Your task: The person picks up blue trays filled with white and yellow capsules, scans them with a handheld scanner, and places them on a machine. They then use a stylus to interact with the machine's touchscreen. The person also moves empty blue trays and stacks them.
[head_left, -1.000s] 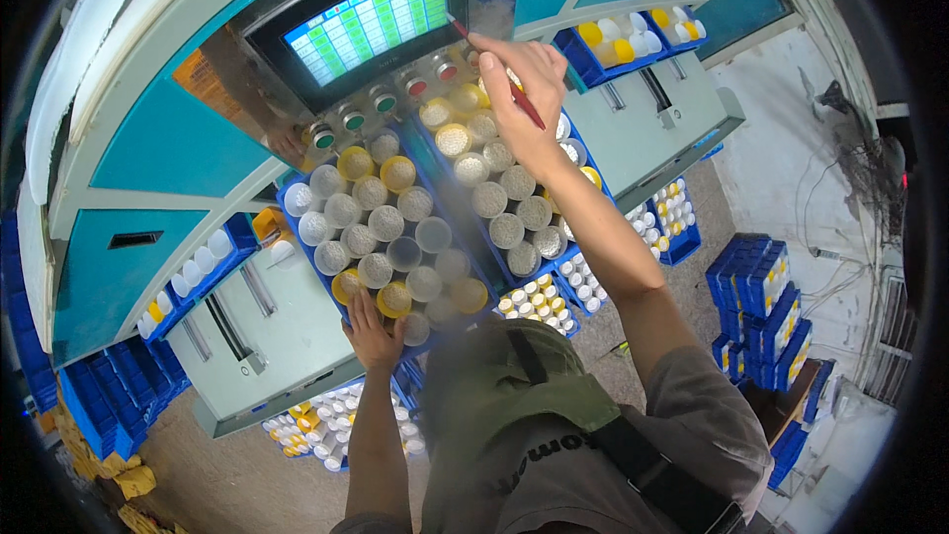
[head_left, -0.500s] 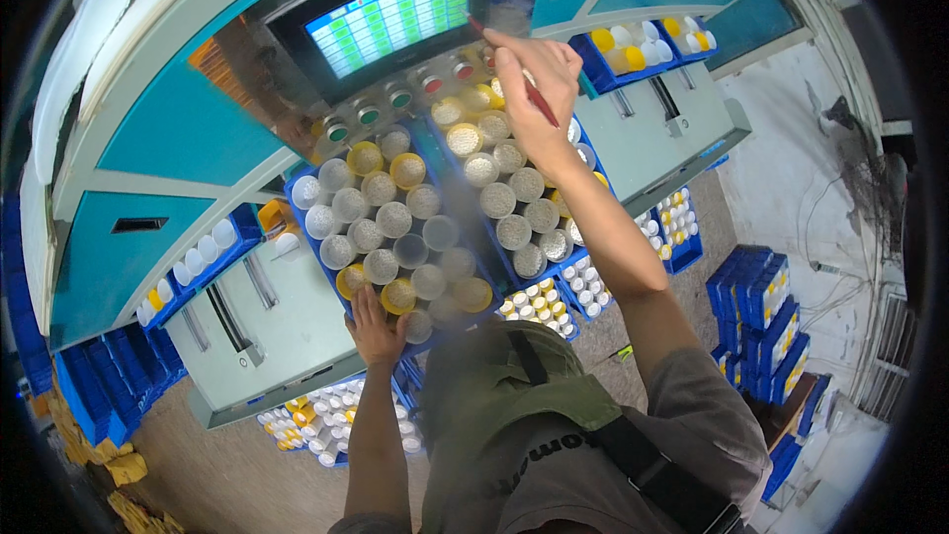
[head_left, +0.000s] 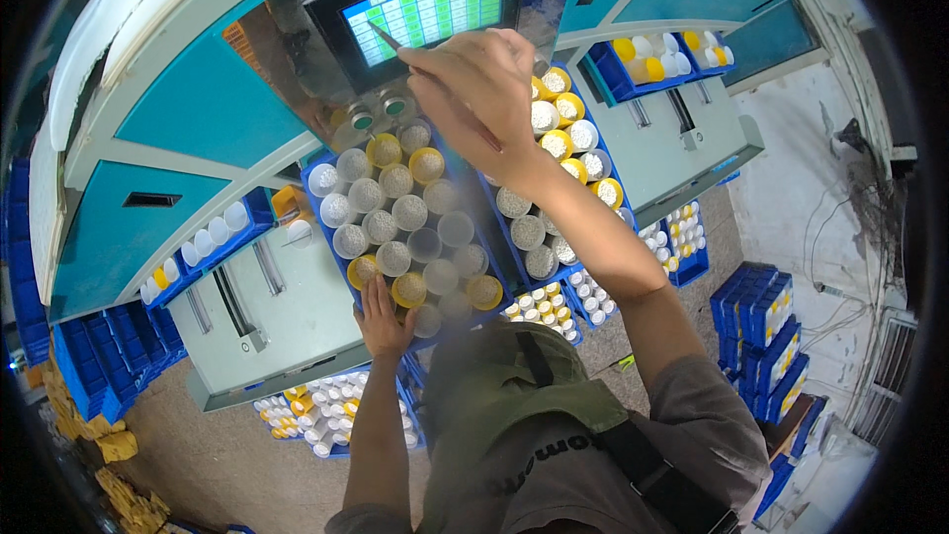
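Note:
My right hand point(head_left: 479, 94) grips a slim dark red pen point(head_left: 384, 36), its tip against or just above the left part of a lit touch screen point(head_left: 445, 12) showing a coloured table. Below the screen, a blue tray point(head_left: 329, 242) holds several clear and yellow cups, many with pale granules inside. My left hand point(head_left: 386, 324) lies at the tray's near left corner, fingers stretched out beside a yellow cup point(head_left: 363, 270). A second blue tray point(head_left: 502, 234) of filled cups stands to the right, partly covered by my right forearm.
Green push buttons point(head_left: 362, 122) sit under the screen; my right hand hides others. Teal machine panels point(head_left: 208, 109) flank it. Grey drawer fronts point(head_left: 287, 311) jut out on both sides. Stacked blue trays point(head_left: 756, 311) stand at the right, and trays of capped containers point(head_left: 336, 415) lie below.
My right hand has moved left with the pen, from the screen's right edge to its left part, now covering some buttons. My left hand stays at the tray corner. The view has shifted slightly.

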